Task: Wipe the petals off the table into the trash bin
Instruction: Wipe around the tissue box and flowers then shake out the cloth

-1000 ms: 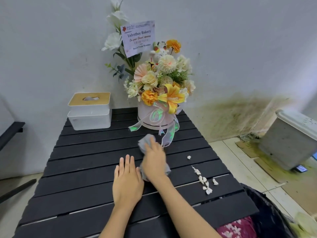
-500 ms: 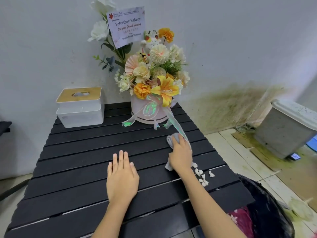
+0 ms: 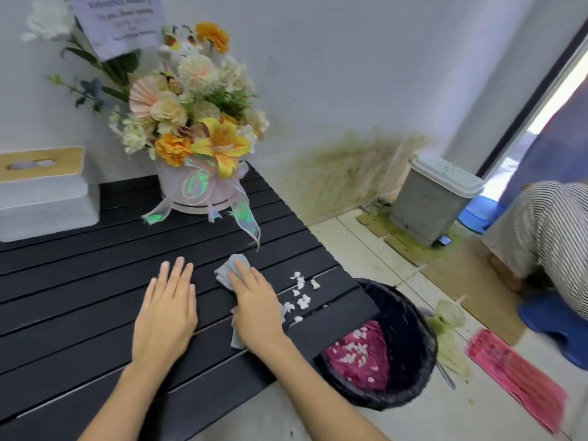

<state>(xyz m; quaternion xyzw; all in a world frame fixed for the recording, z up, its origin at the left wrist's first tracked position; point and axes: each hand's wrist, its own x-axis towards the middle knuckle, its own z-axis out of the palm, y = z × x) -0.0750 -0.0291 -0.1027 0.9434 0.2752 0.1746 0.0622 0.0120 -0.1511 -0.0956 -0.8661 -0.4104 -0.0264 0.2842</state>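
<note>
Here, small white petals [image 3: 300,292] beside flat right hand [image 3: 256,308] on cloth [image 3: 227,272]; left hand [image 3: 165,316] flat, empty.

Pale card [image 3: 116,22] on a stick above flower arrangement [image 3: 191,122], tilted and cut off by top edge of frame. Several lines of dark print on card, all blurred; top line perhaps ending in "Bakery", not readable with certainty. Lines beneath too smeared to make out. No legible lettering on white tissue box [image 3: 44,189] at left, nor on grey lidded bin [image 3: 436,198] by wall. Nothing else readable.
</note>
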